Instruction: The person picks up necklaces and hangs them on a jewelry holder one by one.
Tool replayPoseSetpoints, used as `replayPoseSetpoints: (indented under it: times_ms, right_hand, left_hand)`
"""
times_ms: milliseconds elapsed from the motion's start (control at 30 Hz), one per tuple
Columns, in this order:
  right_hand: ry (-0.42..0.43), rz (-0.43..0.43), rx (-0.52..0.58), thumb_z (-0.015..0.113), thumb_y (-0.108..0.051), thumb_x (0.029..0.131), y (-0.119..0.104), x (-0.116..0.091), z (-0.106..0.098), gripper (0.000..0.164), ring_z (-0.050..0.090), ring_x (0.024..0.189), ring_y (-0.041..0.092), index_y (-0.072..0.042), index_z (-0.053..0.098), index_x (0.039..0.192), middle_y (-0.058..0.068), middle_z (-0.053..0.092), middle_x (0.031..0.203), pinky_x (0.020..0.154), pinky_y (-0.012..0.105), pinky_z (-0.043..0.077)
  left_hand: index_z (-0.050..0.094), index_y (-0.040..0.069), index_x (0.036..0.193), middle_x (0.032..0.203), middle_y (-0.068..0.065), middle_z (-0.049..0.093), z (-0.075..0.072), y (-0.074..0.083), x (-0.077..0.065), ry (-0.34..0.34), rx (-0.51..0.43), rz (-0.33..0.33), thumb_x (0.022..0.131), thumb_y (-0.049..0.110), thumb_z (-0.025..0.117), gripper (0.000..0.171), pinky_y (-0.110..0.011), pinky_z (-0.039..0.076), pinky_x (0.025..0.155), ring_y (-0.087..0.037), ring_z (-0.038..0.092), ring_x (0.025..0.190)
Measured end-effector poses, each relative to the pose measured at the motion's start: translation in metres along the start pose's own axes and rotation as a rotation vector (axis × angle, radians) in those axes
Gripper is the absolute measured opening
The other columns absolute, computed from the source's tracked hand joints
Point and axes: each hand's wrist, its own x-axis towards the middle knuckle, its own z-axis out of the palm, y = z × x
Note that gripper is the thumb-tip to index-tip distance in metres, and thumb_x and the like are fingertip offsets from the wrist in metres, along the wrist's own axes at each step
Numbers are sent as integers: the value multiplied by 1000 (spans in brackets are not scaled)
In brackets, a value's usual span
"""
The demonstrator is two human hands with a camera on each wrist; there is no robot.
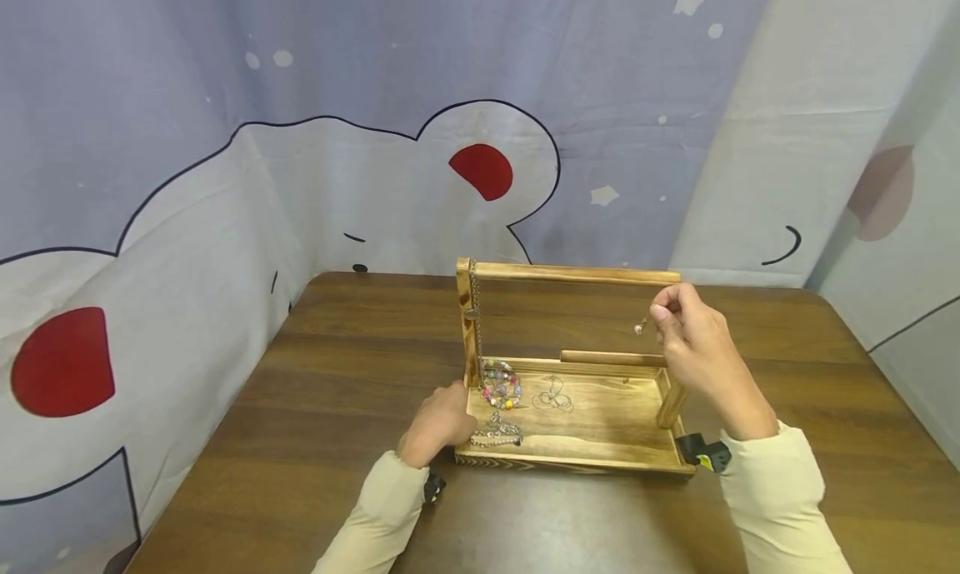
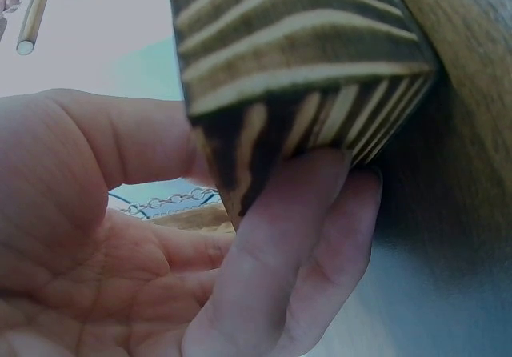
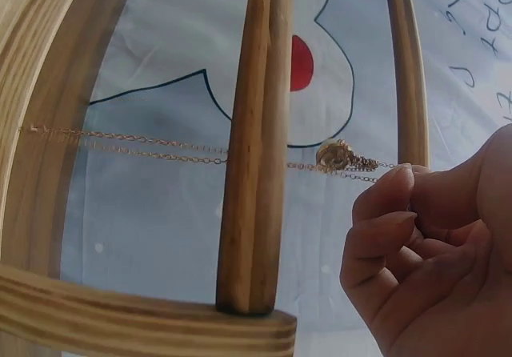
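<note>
My right hand (image 1: 701,341) pinches a thin gold-coloured chain necklace (image 3: 192,158) between thumb and fingertips, near the right end of the stand's top bar. A knotted gold pendant (image 3: 334,155) shows on the chain in the right wrist view; a small pale bead (image 1: 639,328) dangles in the head view. My left hand (image 1: 441,424) grips the near left corner of the wooden jewelry stand (image 1: 573,466). In the left wrist view, fingers (image 2: 264,253) curl against the striped tray corner (image 2: 296,93). A silver chain (image 1: 476,324) hangs along the stand's left post.
Inside the tray lie a colourful bead bracelet (image 1: 510,391), a silver chain bracelet (image 1: 498,432) and a thin tangled silver piece (image 1: 553,397). A lower wooden bar (image 1: 611,358) crosses the right side. The stand sits on a brown table (image 1: 337,349), with a patterned curtain behind.
</note>
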Motion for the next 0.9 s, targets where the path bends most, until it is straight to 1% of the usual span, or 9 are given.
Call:
replayPoseSetpoints:
  times_ms: [267, 433, 533, 733, 900]
  right_hand:
    - [72, 49, 2, 50, -6, 93, 4, -1, -7, 6, 47, 59, 4, 0, 50, 93, 9, 55, 68, 55, 17, 36]
    - [134, 141, -12, 49, -6, 92, 5, 0, -11, 8, 47, 57, 0, 2, 52, 93, 12, 57, 68, 51, 16, 36]
    - [166, 195, -30, 48, -7, 92, 4, 3, -14, 11, 48, 57, -1, 2, 53, 93, 12, 59, 68, 52, 16, 37]
    - [152, 268, -43, 47, -15, 94, 4, 12, -21, 18, 49, 59, -1, 2, 53, 97, 14, 61, 75, 55, 17, 38]
    - [149, 346, -44, 47, -19, 93, 4, 23, -28, 22, 48, 59, -4, 1, 55, 99, 15, 63, 83, 62, 21, 37]
  left_hand:
    - [52, -7, 111, 94, -22, 60, 0, 0, 0, 2, -5, 7, 70, 9, 62, 45, -46, 48, 69, -32, 58, 80]
    - [51, -8, 113, 96, -23, 60, 1, -1, 0, -3, -6, 2, 71, 9, 63, 47, -46, 48, 71, -32, 58, 82]
    - [51, -8, 113, 96, -23, 60, 1, -1, 1, -1, -6, 2, 71, 8, 62, 46, -46, 48, 71, -31, 58, 82]
    - [52, -7, 110, 94, -22, 60, 2, -1, 1, 6, -8, 7, 70, 7, 62, 43, -46, 48, 69, -31, 58, 80]
    - [52, -7, 110, 94, -22, 60, 1, -1, 0, 4, -11, 1, 71, 8, 63, 44, -46, 48, 69, -32, 58, 81]
